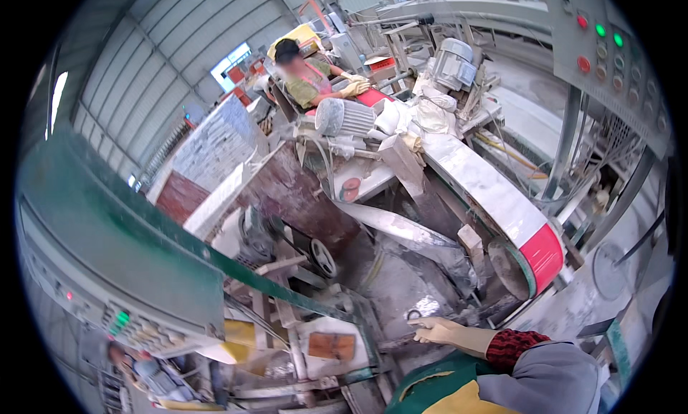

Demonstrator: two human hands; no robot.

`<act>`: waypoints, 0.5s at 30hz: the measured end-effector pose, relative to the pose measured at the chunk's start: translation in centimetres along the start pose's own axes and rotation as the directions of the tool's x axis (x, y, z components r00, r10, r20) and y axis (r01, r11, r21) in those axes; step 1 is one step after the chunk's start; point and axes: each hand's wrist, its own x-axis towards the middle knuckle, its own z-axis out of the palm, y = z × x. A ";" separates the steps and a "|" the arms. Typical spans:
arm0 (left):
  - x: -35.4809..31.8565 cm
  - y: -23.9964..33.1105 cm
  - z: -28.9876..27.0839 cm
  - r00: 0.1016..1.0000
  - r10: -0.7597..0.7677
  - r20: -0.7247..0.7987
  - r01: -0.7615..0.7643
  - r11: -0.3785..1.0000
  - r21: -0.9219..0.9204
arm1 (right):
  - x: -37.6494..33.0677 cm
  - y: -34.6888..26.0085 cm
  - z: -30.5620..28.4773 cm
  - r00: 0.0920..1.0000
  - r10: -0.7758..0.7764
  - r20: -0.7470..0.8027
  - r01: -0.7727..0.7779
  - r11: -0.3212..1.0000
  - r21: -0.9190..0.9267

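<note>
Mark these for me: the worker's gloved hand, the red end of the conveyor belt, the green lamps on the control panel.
gloved hand [438,331], head view, back of the hand
red belt end [542,255], head view, middle of the red section
green lamps [600,30], head view, left lamp of the pair

You stood in a workshop: a corrugated metal wall [143,49] with a bright window [231,61] filled the upper left, and a dusty grey floor [534,117] lay upper right.

Light: bright, even daylight from the pale rectangular wall window [231,61].
Shadows: soft and weak.
Distortion: strong fisheye bending, black vignette at the rim.
Blur: edges smeared, centre fairly sharp.
</note>
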 end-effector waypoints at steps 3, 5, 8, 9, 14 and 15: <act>-2.0 2.5 0.4 0.987 -0.142 0.076 0.159 0.934 -0.321 | 0.5 -0.4 1.1 1.000 0.016 -0.006 -0.014 0.983 0.185; -2.6 5.6 0.1 0.913 -0.296 0.282 0.408 0.716 -0.567 | 0.7 -0.4 0.6 0.999 0.006 0.033 -0.018 0.934 0.358; -4.0 10.2 0.5 0.833 -0.216 0.510 0.537 0.538 -0.649 | 0.4 -2.7 1.5 0.980 -0.008 0.197 -0.101 0.838 0.536; -3.7 12.4 2.5 0.849 0.081 0.522 0.362 0.631 -0.686 | -1.2 -5.7 1.5 0.975 -0.002 0.223 -0.120 0.837 0.533; -6.2 24.5 6.3 0.493 0.853 0.173 -0.594 0.475 -0.649 | -4.9 -11.2 0.9 0.968 -0.201 -0.149 0.248 0.853 0.459; -6.8 26.6 5.0 0.392 0.911 0.129 -0.669 0.379 -0.639 | -3.6 -9.3 -1.0 0.886 -0.419 -0.196 0.463 0.815 0.349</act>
